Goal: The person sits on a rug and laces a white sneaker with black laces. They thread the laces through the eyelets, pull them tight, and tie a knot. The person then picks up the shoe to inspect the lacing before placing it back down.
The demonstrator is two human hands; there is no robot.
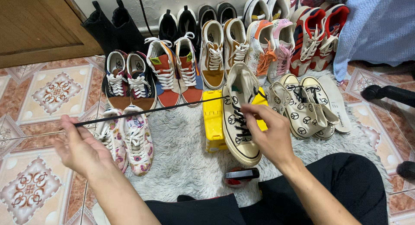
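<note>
The left hand (82, 149) pinches the free end of a black shoelace (147, 111), which runs taut and slightly upward across the rug to the cream high-top sneaker (240, 117). The right hand (270, 132) rests on that sneaker's lacing, fingertips closed on the lace near the upper eyelets. The sneaker stands tilted on a yellow stand (213, 121) in the middle of a shaggy grey rug (181, 151). Just right of it lies its partner sneaker (302, 106) (same printed round symbols), with a loose insole (339, 106) beside it. Under the stretched lace sit floral sneakers (127, 138), close to the left hand. A row of other sneakers (194, 65) lines the rug's far edge against the wall. Open room is the patterned tile floor (39, 95) to the left; the rug's near strip holds only a small red and black object (240, 176).
</note>
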